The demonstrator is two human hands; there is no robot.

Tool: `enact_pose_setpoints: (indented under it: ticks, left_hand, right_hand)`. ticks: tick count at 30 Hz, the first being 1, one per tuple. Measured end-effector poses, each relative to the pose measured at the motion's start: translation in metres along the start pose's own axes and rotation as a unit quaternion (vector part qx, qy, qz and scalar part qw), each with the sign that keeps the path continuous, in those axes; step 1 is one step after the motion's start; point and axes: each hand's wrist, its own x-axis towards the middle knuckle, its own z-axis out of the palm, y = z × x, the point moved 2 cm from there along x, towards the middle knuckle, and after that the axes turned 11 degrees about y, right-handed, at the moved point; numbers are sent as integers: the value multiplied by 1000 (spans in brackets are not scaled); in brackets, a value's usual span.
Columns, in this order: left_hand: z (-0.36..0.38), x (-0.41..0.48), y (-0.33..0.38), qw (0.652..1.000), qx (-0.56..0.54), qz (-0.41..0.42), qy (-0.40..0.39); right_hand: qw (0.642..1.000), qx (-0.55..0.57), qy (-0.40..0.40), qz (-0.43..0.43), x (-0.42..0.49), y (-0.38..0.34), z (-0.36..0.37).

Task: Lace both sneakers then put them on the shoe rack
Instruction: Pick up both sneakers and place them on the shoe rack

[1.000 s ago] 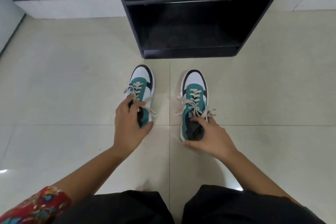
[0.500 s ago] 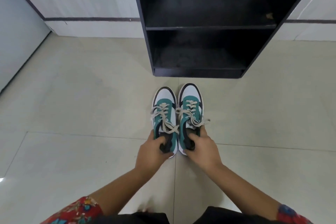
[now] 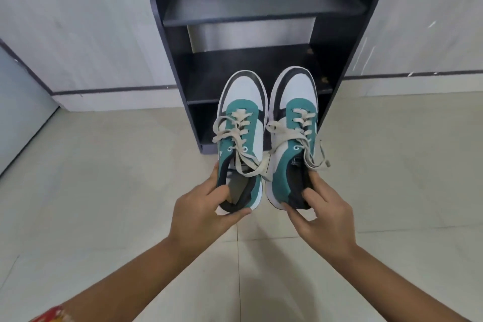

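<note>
Two teal, white and black sneakers with tied beige laces hang side by side in the air, toes pointing at the black shoe rack (image 3: 172, 65). My left hand (image 3: 201, 214) grips the heel of the left sneaker (image 3: 241, 123), thumb inside the opening. My right hand (image 3: 324, 214) grips the heel of the right sneaker (image 3: 292, 117) the same way. The toes are level with the rack's middle shelf (image 3: 203, 78), in front of it.
The rack stands against a pale wall (image 3: 78, 21) with a dark skirting stripe. It has a top shelf (image 3: 261, 5), a middle shelf and a low bottom bay, all bare. Pale floor tiles (image 3: 104, 191) lie around. A grey panel (image 3: 18, 112) is at the far left.
The sneakers stood apart on the floor, were brought together, and now are lifted off the floor toward the rack. The view has tilted up, showing the top of the rack.
</note>
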Motion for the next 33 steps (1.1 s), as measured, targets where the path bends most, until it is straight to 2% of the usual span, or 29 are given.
enact_pose_setpoints:
  ticks: [7, 13, 16, 19, 25, 30, 33]
  left_hand:
    - [-60, 66, 49, 999, -26, -44, -3]
    - [-123, 171, 76, 986, -68, -152, -15]
    - [-129, 229, 64, 972, -78, -221, -14]
    - [-122, 281, 46, 957, -80, -278, -26]
    - [-93, 338, 16, 953, -72, -291, -46]
    - [-77, 344, 4, 949, -48, -303, -65]
    - [-75, 338, 5, 943, -42, -320, -81]
  right_hand:
    - [999, -19, -20, 41, 69, -51, -67]
    - [994, -9, -71, 86, 189, -95, -106]
    - [986, 37, -95, 135, 260, -101, -96]
    - [980, 49, -124, 145, 316, -100, -71]
    - [977, 10, -157, 145, 371, -84, -27]
    - [975, -14, -193, 108, 381, -79, -10]
    - [971, -5, -200, 130, 373, -77, -10]
